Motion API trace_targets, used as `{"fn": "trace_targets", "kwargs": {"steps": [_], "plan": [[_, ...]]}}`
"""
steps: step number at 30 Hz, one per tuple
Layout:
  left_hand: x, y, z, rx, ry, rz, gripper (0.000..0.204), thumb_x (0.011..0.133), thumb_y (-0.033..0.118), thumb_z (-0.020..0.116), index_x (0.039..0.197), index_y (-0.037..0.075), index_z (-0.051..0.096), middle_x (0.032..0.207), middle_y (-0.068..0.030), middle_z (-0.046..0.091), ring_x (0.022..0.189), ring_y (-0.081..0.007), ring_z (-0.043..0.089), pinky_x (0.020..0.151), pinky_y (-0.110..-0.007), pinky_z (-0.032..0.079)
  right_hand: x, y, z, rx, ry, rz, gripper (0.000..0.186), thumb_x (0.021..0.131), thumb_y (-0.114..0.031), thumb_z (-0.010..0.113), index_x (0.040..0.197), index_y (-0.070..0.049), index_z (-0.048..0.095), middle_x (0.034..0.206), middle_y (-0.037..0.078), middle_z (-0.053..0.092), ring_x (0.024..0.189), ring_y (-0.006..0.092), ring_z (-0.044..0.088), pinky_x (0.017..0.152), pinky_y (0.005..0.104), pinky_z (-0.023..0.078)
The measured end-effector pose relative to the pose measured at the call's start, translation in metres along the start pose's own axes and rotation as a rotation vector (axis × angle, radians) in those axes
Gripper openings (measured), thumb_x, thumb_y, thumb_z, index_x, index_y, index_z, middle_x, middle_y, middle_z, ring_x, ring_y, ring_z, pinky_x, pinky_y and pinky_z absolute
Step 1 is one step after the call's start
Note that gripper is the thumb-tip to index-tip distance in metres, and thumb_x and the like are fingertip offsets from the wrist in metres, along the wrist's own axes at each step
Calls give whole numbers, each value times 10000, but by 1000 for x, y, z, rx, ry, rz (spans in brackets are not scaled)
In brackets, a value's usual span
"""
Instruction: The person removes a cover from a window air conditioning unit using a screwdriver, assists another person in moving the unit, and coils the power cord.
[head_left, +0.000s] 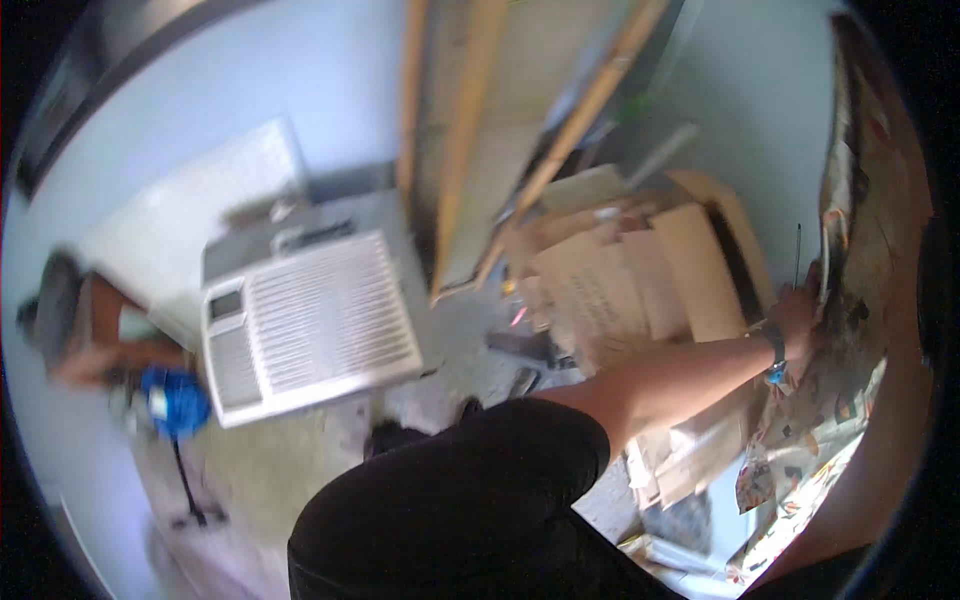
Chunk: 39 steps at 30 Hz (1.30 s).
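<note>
My left arm, in a black sleeve with a watch [775,352] at the wrist, reaches across to the right. There my left hand [795,318] is closed at the edge of a large, crumpled patterned sheet [800,425], its fingertips partly hidden. Beside those fingers a thin dark rod [798,255] points up; whether the hand grips it too is unclear. The sheet hangs at the right side, brown and stained above, light with coloured flecks below. Along the far right edge runs my right arm, its hand out of sight.
Flattened cardboard boxes [590,290] are piled against the wall below my left forearm. A white louvred air-conditioner unit [320,325] stands at left. Near it are a blue round object on a stand [178,402] and a brown box [105,325]. Wooden boards [465,130] lean at the back.
</note>
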<state>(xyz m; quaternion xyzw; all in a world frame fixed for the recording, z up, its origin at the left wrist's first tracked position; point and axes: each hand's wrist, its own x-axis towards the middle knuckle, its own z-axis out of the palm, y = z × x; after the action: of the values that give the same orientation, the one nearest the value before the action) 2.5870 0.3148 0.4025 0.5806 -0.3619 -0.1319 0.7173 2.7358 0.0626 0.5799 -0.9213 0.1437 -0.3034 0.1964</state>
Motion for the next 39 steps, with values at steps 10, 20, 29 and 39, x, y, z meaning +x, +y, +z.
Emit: {"fn": "trace_targets", "kwargs": {"steps": [10, 20, 29, 39], "plan": [[-324, -189, -295, 597, 166, -317, 449, 928, 351, 655, 1238, 30, 613, 1026, -195, 696, 879, -310, 696, 779, -434, 550, 110, 49, 229, 53, -440, -134, 369, 930, -285, 577, 1189, -32, 643, 1206, 214, 656, 1153, 380, 599, 992, 517, 469], [-715, -160, -339, 668, 932, -1001, 348, 909, 315, 649, 1160, 74, 680, 1053, -155, 724, 873, -304, 718, 799, -409, 562, -21, 20, 299, -329, -325, -279, 496, 1020, -315, 513, 1463, -102, 443, 1429, 125, 505, 1259, 299, 545, 1022, 447, 466], [-873, -137, -313, 543, 1134, -1253, 298, 906, 306, 657, 1125, 109, 701, 972, -128, 743, 923, -277, 720, 822, -388, 559, -120, -12, 332, -469, -180, -345, 496, 1018, -358, 494, 1451, -116, 476, 1532, 112, 408, 1331, 349, 480, 1033, 527, 480], [-863, -154, -335, 482, 1307, -1197, 340, 901, 332, 647, 1134, 92, 712, 977, -137, 744, 919, -267, 719, 831, -374, 554, -207, -35, 359, -539, -62, -450, 471, 1019, -375, 519, 1414, -118, 512, 1503, 129, 440, 1365, 363, 428, 1039, 555, 476]]}}
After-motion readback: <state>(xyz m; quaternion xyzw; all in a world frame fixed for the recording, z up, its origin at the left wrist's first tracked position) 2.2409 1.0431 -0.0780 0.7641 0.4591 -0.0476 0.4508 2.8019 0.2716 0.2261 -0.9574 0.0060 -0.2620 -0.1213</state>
